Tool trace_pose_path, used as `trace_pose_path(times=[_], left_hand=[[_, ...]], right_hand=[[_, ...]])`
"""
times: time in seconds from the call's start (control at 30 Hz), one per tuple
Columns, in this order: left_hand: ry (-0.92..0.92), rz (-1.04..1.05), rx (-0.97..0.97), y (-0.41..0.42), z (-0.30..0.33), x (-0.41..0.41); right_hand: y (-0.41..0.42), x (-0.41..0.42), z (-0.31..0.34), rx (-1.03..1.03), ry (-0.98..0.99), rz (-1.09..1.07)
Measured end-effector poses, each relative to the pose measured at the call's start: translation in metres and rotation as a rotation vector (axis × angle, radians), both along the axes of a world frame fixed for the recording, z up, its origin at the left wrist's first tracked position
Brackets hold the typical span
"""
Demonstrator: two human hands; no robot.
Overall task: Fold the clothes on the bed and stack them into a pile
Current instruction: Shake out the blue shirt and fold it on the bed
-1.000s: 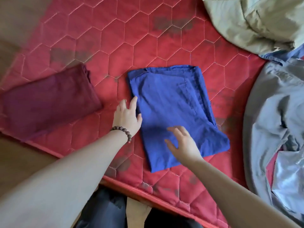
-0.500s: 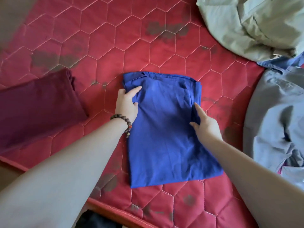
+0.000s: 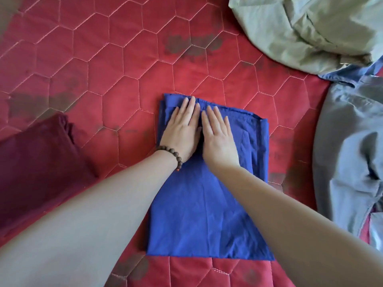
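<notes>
Both hands, left hand [image 3: 180, 131] and right hand [image 3: 218, 139], pressed flat-fingered on the folded blue garment [image 3: 207, 204], a maroon one [image 3: 37, 160] seemingly folded, the grey [image 3: 348, 162] and green [image 3: 310, 27] clothes left.

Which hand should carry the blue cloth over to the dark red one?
Probably the left hand. Both hands lie flat on the folded blue cloth, but the folded dark red cloth lies on the left hand's side; the right hand would have to cross over.

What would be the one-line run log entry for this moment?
stage: smoothing | hands: left hand and right hand flat on blue garment | done: maroon garment folded | waiting: grey garment
</notes>
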State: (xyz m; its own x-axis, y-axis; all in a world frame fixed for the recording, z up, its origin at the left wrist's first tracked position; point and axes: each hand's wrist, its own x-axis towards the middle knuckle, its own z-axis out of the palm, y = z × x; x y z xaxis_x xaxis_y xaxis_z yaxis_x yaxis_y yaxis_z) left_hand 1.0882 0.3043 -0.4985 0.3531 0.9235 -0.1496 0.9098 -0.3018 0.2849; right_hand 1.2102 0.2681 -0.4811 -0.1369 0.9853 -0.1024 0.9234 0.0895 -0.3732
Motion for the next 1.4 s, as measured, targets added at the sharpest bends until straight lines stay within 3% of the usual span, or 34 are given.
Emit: trace_pose_path(times=[0.13,0.33,0.53,0.63,0.7,0.8,0.93,1.1,1.4], left_hand=[[0.079,-0.014,0.044,-0.005,-0.018,-0.004],[0.133,0.022,0.084,-0.006,-0.022,-0.004],[0.172,0.021,0.014,-0.003,-0.015,-0.002],[0.147,0.055,0.014,-0.007,0.001,-0.003],[0.100,0.114,0.072,-0.027,0.012,-0.009],[0.026,0.010,0.118,-0.095,0.015,-0.019],[0.132,-0.106,0.013,-0.169,0.000,-0.028],[0.205,-0.081,0.028,-0.174,-0.019,-0.035],[0.181,-0.101,0.015,-0.180,-0.017,-0.057]], right_hand=[[0.010,-0.001,-0.033,-0.059,-0.044,0.006],[-0.011,0.046,-0.042,-0.040,-0.263,-0.093],[-0.032,0.083,-0.036,-0.158,-0.330,-0.159],[-0.031,0.075,-0.022,-0.157,-0.281,-0.226],[-0.045,0.062,-0.008,-0.005,-0.189,-0.269],[-0.084,0.028,0.002,0.118,-0.145,-0.078],[-0.135,-0.011,-0.014,0.020,-0.130,0.135],[-0.146,-0.003,-0.031,-0.083,-0.186,0.103],[-0.209,0.107,-0.021,-0.180,-0.299,0.022]])
